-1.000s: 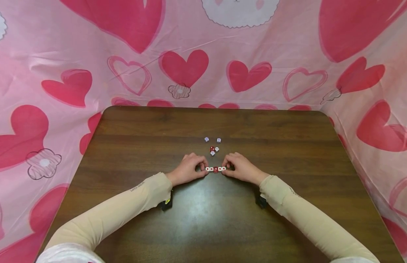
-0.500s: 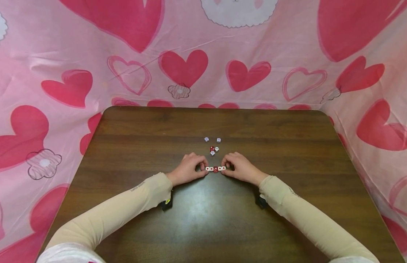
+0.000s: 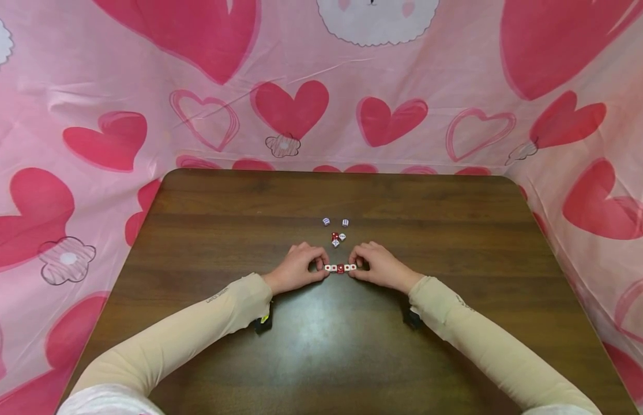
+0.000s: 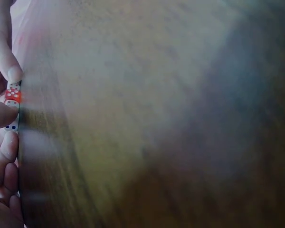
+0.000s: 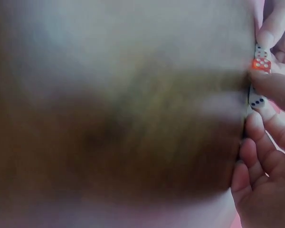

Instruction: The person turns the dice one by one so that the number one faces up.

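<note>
A short straight row of dice lies on the brown wooden table [image 3: 321, 357], with a red die [image 3: 341, 268] in its middle and white dice on both sides. At the row's left end, my left hand [image 3: 299, 267] pinches a white die [image 3: 328, 267] between thumb and curled fingers. My right hand [image 3: 378, 266] does the same at the opposite end, gripping another white die [image 3: 353, 267]. In the left wrist view the red die [image 4: 12, 95] shows between the two thumbs. The right wrist view also has the red die [image 5: 261, 64], partly covered below by the right thumb.
Beyond the row sit a loose red die [image 3: 335, 236] and two white dice close by it, one being a white die [image 3: 342, 237]. Farther back are two more, a left die [image 3: 326, 221] and a right die [image 3: 345, 222]. A pink heart-patterned cloth [image 3: 352, 69] surrounds the table.
</note>
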Demonstrator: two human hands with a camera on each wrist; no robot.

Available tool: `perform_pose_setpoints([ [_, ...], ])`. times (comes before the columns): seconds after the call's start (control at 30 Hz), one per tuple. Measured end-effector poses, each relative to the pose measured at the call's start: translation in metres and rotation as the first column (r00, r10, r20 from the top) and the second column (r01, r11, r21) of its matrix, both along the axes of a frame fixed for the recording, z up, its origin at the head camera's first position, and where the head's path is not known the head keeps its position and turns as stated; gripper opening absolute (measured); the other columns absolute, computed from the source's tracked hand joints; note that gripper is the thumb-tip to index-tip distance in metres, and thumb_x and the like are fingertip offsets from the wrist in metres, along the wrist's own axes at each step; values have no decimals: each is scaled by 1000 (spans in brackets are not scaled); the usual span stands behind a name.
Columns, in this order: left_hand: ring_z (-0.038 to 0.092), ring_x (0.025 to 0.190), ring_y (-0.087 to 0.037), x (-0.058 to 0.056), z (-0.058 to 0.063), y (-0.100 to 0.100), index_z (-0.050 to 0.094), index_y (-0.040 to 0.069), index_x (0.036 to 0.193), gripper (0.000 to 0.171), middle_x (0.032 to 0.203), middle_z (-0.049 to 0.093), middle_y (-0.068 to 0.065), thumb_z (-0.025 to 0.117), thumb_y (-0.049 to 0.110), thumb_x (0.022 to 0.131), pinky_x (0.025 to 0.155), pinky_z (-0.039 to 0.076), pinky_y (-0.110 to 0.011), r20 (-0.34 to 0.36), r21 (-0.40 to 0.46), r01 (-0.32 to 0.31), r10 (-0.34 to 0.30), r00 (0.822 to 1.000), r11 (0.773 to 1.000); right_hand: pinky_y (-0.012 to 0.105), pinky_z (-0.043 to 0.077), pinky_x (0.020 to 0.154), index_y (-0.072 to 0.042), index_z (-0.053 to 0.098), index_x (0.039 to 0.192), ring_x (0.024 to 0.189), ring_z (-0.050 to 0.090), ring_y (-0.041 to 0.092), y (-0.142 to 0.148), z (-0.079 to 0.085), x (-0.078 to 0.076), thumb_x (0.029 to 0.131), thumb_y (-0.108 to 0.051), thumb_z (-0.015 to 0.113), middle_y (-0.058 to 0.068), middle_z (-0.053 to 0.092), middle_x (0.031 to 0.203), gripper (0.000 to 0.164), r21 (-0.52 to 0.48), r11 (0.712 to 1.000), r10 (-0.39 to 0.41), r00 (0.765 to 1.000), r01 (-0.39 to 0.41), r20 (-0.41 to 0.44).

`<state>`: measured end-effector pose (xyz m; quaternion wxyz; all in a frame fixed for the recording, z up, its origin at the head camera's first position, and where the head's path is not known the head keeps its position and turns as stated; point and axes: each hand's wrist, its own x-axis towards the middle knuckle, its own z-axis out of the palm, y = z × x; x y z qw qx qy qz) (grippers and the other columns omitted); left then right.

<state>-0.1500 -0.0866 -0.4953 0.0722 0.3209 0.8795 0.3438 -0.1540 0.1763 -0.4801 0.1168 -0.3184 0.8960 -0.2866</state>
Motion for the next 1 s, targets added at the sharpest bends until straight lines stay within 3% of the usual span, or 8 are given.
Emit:
perform_pose_setpoints([
  [0.27, 51, 85, -13, 1, 1, 0, 68, 19, 95, 14, 78, 63, 16, 80, 21, 89, 87, 36, -41, -5, -6, 1, -1, 1000, 1000, 29, 47, 73, -11, 68, 104, 75, 55, 9, 2, 12, -11, 98, -22, 74, -7, 61, 81, 15, -30, 1000, 11, 988, -7, 156],
  [0.4, 51, 85, -12, 1, 0, 0, 68, 19, 95, 14, 78, 63, 16, 80, 21, 90, 86, 36, -40, -6, -5, 3, -3, 1000, 1000, 29, 49, 72, -10, 69, 104, 75, 58, 8, 1, 12, -17, 99, -17, 71, -6, 65, 83, 9, -49, 999, -5, 990, 12, 143],
  [0.67, 50, 86, -12, 2, 2, 0, 68, 18, 95, 14, 79, 63, 15, 80, 21, 90, 87, 36, -40, -1, -8, 3, -3, 1000, 1000, 35, 51, 77, -9, 69, 103, 80, 61, 15, 3, 10, -37, 99, -13, 70, 0, 67, 86, 6, -74, 981, -171, 981, 178, 86],
  [1.0, 49, 85, -12, 2, 3, -1, 67, 19, 95, 14, 79, 62, 15, 79, 22, 91, 87, 36, -40, 0, -8, 7, -7, 1000, 1000, 34, 47, 73, -11, 68, 117, 76, 57, 15, -11, 8, -51, 100, -18, 70, 0, 65, 84, 18, -49, 990, -131, 987, 135, 88],
])
